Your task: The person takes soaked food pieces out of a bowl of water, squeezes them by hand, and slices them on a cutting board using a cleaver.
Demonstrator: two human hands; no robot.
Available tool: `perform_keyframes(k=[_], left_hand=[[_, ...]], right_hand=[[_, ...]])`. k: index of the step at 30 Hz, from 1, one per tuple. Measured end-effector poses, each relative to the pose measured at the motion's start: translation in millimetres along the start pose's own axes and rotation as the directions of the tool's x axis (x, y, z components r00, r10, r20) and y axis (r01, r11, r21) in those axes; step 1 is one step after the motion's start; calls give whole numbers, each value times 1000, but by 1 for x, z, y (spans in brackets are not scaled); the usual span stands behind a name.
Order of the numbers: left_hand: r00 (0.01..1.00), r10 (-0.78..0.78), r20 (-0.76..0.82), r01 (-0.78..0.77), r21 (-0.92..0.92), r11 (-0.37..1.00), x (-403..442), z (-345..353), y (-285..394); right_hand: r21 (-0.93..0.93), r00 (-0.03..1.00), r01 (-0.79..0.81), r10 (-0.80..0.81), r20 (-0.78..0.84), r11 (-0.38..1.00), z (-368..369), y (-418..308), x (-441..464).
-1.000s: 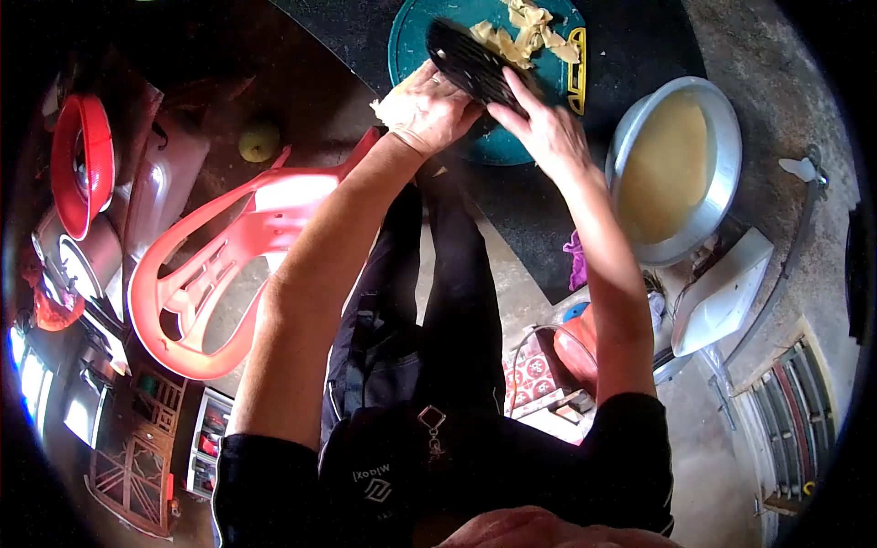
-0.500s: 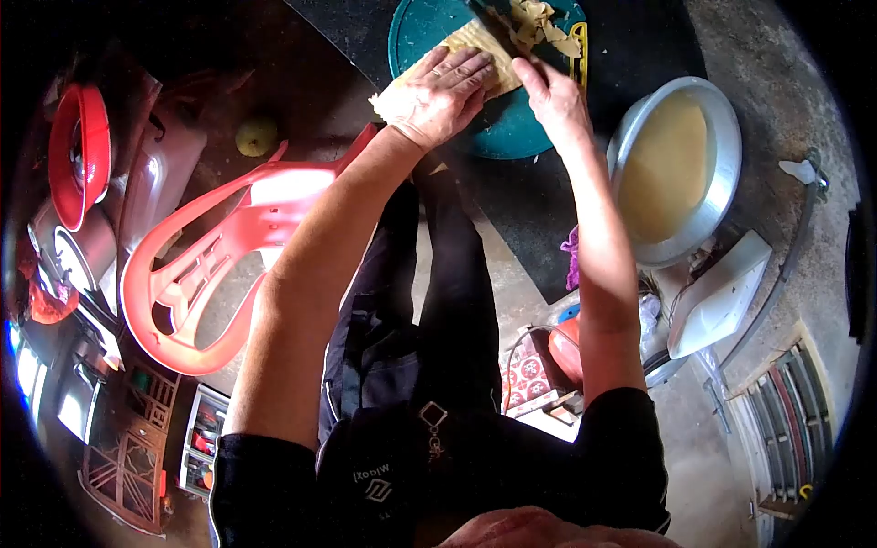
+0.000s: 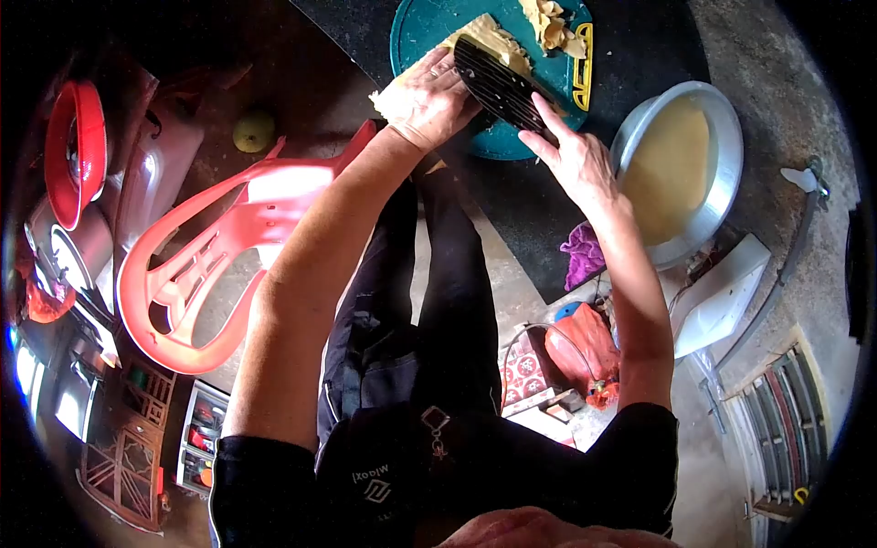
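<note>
A pale yellow, layered slab point(image 3: 491, 36) with ragged edges lies on a round teal cutting board point(image 3: 507, 142). My left hand point(image 3: 427, 99) rests flat on the slab's near left part, fingers stretched out, their tips close to the blade. My right hand point(image 3: 577, 163) is closed on a kitchen knife point(image 3: 498, 84); its handle is hidden in the grip. The broad dark blade has pale specks and slants over the slab's right side. I cannot tell whether the blade touches it. Thin yellow scraps point(image 3: 551, 27) are heaped at the board's far right, beside its yellow handle point(image 3: 582, 68).
Right of the board stands a metal basin point(image 3: 731, 155) of cloudy yellowish liquid. A purple cloth point(image 3: 582, 254) hangs at the dark table's edge. To the left are a red plastic chair point(image 3: 151, 342), a round green fruit point(image 3: 253, 132) and a red bowl point(image 3: 78, 151).
My right hand has moved down and right, and the knife has swung from the slab's far right end across to its middle. The left hand stays on the slab.
</note>
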State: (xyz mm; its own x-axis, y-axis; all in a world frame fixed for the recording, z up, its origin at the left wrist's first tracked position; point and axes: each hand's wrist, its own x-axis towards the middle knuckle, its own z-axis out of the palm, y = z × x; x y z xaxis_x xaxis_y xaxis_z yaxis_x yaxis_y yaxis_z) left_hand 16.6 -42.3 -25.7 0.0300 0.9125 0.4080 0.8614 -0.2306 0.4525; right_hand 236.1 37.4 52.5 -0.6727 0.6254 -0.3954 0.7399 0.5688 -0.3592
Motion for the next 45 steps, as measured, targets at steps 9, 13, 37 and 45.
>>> perform_keyframes(k=[9,13,37,45], left_hand=[[985,-148,92,149,2,989,-6,-2,6],[999,-28,-39,28,9,1000,1,-2,1],[996,-71,-50,72,1,997,1,-19,7],[996,-79,47,76,60,995,3,-19,7]], right_hand=[[-89,954,239,-251,-166,967,41,9,62],[4,1000,-3,4,-21,1000,13,10,21],[-23,995,92,-93,-33,995,13,-8,24],[-38,987,95,-99,-128,995,29,-7,27]])
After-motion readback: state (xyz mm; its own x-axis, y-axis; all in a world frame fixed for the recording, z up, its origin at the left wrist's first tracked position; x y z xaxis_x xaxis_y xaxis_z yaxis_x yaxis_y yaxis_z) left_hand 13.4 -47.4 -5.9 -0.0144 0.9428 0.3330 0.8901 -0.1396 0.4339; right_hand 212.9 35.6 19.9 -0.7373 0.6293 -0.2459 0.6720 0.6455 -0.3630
